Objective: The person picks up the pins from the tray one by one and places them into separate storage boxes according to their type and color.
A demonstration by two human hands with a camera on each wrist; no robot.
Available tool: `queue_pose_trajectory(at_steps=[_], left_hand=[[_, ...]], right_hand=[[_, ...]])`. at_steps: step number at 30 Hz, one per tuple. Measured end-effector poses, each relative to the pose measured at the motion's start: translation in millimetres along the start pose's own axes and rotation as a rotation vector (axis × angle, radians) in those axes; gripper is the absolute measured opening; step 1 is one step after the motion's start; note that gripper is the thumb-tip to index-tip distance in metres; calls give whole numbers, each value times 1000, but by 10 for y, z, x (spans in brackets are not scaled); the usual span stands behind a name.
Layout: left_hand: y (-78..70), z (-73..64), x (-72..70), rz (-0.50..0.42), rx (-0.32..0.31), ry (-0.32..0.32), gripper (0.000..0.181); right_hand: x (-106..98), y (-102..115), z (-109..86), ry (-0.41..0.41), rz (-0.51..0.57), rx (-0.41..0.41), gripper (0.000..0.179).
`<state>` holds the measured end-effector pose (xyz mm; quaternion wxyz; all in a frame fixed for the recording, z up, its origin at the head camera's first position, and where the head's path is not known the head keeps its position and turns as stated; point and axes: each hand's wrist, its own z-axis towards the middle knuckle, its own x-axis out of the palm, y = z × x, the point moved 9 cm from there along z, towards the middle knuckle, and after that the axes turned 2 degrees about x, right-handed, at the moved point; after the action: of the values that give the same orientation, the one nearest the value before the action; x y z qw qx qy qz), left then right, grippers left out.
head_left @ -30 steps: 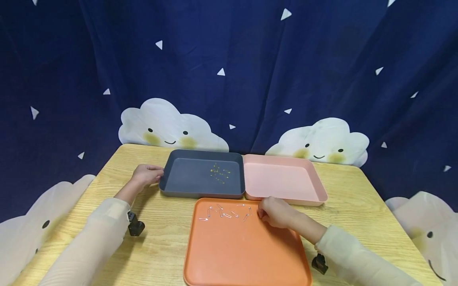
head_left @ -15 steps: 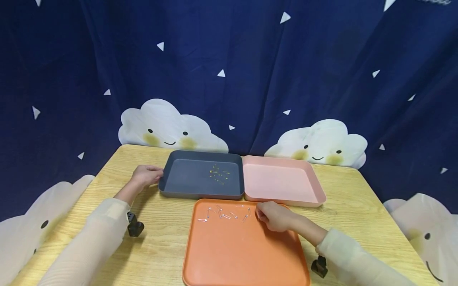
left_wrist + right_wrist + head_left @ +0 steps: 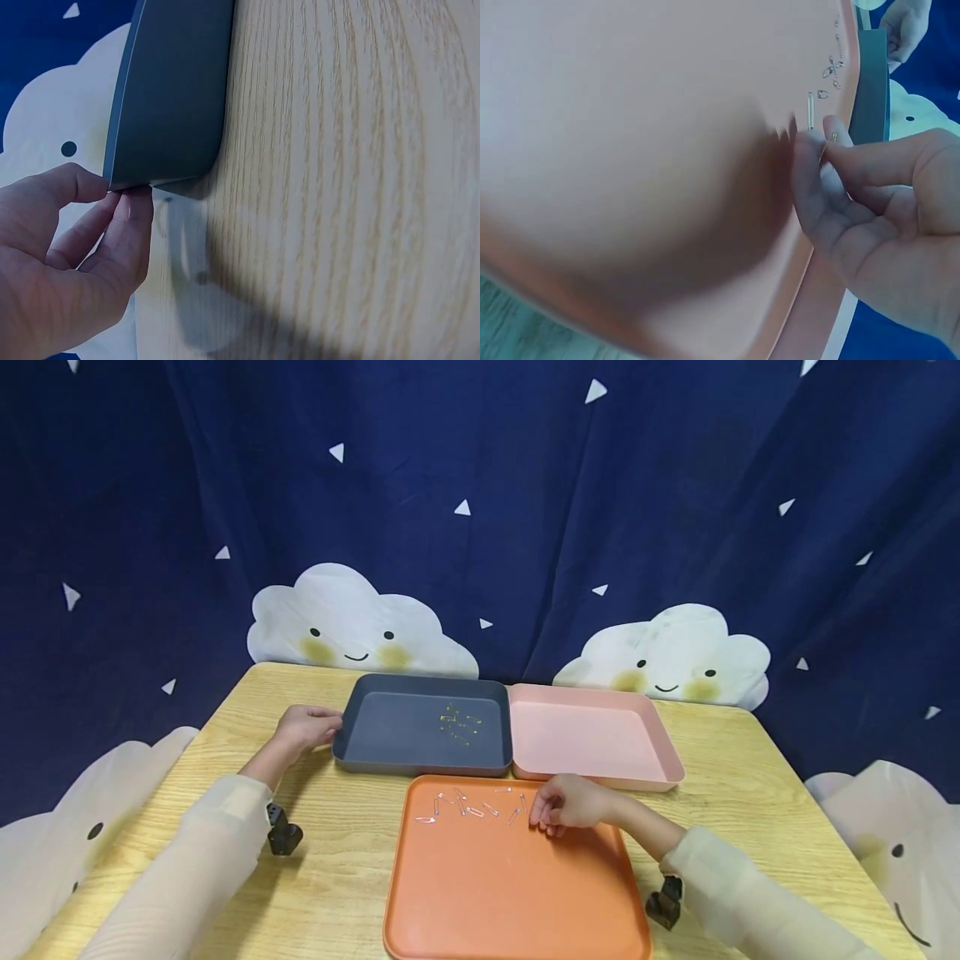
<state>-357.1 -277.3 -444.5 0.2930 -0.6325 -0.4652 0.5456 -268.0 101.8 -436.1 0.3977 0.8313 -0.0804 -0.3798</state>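
My left hand [image 3: 306, 727] pinches the left end of a dark grey tray [image 3: 390, 768]; in the left wrist view the thumb touches its rim and the fingertips its outer wall. Several small gold-coloured pieces [image 3: 457, 720], apparently pins, lie in that tray. Over the upper right of a shallow orange tray [image 3: 517, 893] is my right hand [image 3: 573, 802]. Between its thumb and index finger [image 3: 808, 157] a thin silver safety pin [image 3: 823, 153] shows, mostly hidden. Several silver safety pins [image 3: 474, 812] lie along the orange tray's far side, one pin [image 3: 810, 111] near the fingertips.
A pink tray [image 3: 592, 739] stands against the grey tray's right side, behind the orange one. All rest on a wooden table [image 3: 330, 877]. A dark blue curtain [image 3: 480, 460] with cloud prints hangs behind. Small black devices [image 3: 283, 833] are worn at both wrists.
My right hand has shifted slightly left and turned, so its fingertips now show. The left hand stays at the grey tray's end, and the pins on the orange tray look unmoved.
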Motion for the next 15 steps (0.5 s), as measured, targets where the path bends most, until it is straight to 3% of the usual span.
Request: queue_pose_trajectory(at_steps=[6, 15], left_hand=[[-7, -8, -1, 2, -4, 1, 44], [-27, -34, -16, 36, -6, -7, 45]], right_hand=[[-45, -12, 39, 30, 174, 56, 15], [-168, 119, 91, 15, 168, 102, 18]])
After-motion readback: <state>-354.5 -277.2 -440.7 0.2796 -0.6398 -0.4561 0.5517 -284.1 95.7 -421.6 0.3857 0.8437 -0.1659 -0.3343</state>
